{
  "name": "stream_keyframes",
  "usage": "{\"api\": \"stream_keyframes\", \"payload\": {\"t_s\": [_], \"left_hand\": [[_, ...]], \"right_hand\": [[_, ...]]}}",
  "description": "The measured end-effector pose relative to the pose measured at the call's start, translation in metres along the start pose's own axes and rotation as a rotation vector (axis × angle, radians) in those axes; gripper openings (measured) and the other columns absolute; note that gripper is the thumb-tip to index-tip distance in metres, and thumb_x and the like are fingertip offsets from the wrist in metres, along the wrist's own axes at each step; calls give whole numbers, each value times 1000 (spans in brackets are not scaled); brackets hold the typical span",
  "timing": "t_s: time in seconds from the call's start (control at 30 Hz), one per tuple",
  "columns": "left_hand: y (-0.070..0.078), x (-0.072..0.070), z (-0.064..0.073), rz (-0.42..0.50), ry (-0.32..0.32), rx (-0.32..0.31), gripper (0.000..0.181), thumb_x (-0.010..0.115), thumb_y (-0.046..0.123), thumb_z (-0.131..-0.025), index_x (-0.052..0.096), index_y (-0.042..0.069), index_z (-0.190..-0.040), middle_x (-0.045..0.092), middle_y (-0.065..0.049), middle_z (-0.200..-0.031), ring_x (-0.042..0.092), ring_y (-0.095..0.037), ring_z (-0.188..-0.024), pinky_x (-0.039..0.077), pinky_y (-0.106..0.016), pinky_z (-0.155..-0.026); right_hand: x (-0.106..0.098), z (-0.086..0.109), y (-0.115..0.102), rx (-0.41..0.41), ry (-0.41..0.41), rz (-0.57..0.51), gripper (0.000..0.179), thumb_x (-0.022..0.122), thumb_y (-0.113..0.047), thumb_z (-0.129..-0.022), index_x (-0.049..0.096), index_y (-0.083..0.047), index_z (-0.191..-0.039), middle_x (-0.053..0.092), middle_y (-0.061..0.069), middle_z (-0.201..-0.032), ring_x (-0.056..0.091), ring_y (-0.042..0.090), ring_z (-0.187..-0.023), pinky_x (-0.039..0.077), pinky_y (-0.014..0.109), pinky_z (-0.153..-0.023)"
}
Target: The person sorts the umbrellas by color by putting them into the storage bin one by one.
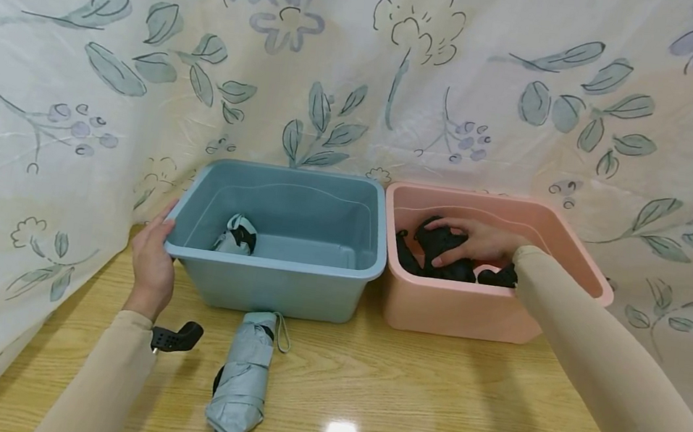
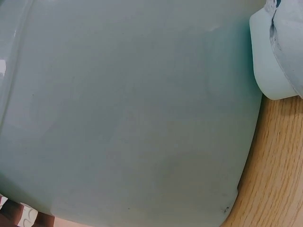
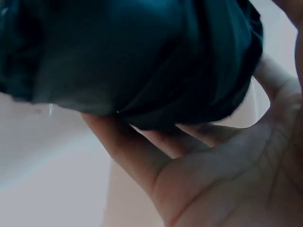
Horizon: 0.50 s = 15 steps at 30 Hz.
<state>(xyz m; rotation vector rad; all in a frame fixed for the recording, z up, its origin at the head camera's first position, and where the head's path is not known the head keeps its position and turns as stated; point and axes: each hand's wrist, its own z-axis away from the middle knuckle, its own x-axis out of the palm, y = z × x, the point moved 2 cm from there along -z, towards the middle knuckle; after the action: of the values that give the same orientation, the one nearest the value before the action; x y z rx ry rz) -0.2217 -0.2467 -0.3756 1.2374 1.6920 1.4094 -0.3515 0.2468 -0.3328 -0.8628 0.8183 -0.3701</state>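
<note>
Apparently the step in hand is taking hold of one dark bundle (image 1: 433, 239) inside the pink bin (image 1: 465, 312). The right hand (image 1: 481, 241) reaches down there with fingers and thumb curved round the dark fabric; in the right wrist view the fingers bend beneath it. Other dark items (image 1: 407, 257) lie close by in the same bin, and whether any of them is joined to the held one is hard to tell. The left hand (image 1: 154, 260) lies against the left end of the blue bin (image 1: 271, 290), touching its rim, though I cannot tell whether its fingers hook under that edge. A pale blue bundle (image 1: 235, 236) sits inside the blue bin, and a folded pale blue umbrella (image 1: 242, 377) lies on the table (image 1: 390, 382) in front of it. In my judgement, the next move calls for a firm grip and a lift free of its neighbours, high enough to clear the pink rim.
</note>
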Motion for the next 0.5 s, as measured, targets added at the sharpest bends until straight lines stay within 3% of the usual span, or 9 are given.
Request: {"api": "stream_keyframes", "payload": {"t_s": [0.2, 0.5], "left_hand": [[0, 0, 0, -32, 1, 0, 49, 29, 20, -109, 44, 9, -154, 41, -7, -159, 36, -23, -146, 24, -44, -121], [-1, 0, 0, -27, 3, 9, 48, 29, 19, -109, 45, 9, -154, 41, -7, -159, 36, -22, -146, 24, -43, -122]], "right_hand": [[0, 0, -2, 50, -33, 32, 91, 83, -26, -86, 29, -17, -159, 10, 16, -169, 23, 40, -145, 55, 47, -73], [0, 2, -5, 68, -46, 102, 95, 83, -30, -86, 26, -17, -161, 14, 15, -169, 40, 36, -131, 55, 41, -57]]}}
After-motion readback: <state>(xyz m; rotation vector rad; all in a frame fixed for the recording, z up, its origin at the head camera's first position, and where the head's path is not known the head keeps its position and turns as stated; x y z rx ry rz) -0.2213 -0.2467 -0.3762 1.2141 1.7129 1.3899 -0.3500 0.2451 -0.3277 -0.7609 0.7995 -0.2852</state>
